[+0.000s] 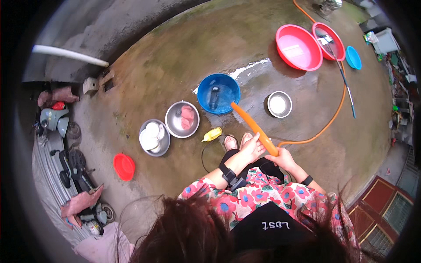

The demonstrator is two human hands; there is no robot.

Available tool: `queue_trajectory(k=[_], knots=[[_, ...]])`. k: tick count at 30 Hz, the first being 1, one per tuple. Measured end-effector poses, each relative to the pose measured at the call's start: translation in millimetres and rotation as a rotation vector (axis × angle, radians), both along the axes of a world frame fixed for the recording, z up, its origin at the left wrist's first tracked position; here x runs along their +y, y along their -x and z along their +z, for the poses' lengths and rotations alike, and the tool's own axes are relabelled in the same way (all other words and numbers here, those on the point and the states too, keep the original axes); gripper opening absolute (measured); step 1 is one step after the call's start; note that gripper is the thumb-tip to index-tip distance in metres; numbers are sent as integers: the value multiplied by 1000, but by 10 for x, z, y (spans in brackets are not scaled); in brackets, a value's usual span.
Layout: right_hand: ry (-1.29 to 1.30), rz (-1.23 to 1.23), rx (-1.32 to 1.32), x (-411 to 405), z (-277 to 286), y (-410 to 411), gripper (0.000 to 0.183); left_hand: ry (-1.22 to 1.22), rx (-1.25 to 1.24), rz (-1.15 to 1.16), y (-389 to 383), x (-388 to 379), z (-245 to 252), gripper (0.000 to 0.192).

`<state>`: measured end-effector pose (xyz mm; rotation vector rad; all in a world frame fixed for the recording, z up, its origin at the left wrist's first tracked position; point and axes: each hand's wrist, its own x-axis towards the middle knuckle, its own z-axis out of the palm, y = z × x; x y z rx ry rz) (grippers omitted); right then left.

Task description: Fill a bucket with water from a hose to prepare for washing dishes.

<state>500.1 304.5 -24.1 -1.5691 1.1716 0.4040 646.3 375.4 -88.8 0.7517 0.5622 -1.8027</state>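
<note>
I hold an orange hose (250, 122) with both hands. My left hand (251, 148) lies against the hose partway along, its fingers partly behind it. Closer to my body, my right hand (282, 159) is closed around it. The hose's free end reaches the rim of a blue plastic basin (203, 93), which has water and a dark object (214, 98) in it. Beside the basin, a metal bowl (173, 130) holds pink cloths (187, 115). A grey basin (163, 150) next to it contains several white dishes (152, 134). Near my feet lies a yellow squeeze bottle (212, 134).
A metal bowl (290, 105) with something white inside stands to the right. Two red basins (304, 62) and a small blue basin (354, 58) sit farther off, with a long-handled pole (348, 91) leaning there. On the left are a red basin (124, 167) and parked scooters (77, 167).
</note>
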Motion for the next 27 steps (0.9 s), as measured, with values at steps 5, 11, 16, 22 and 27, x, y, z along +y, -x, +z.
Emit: queue_trajectory(k=[5, 11, 16, 22, 27], knots=[[15, -19, 16, 46, 153, 29, 36, 50, 14, -30, 20, 58, -15, 41], [12, -42, -13, 84, 110, 111, 34, 30, -10, -75, 15, 38, 95, 43], [6, -41, -31, 121, 163, 71, 35, 22, -20, -55, 5, 74, 172, 40], [9, -35, -39, 120, 123, 90, 33, 35, -19, 4, 15, 100, 231, 38], [5, -25, -29, 75, 166, 62, 30, 9, -19, 25, 21, 43, 298, 35]])
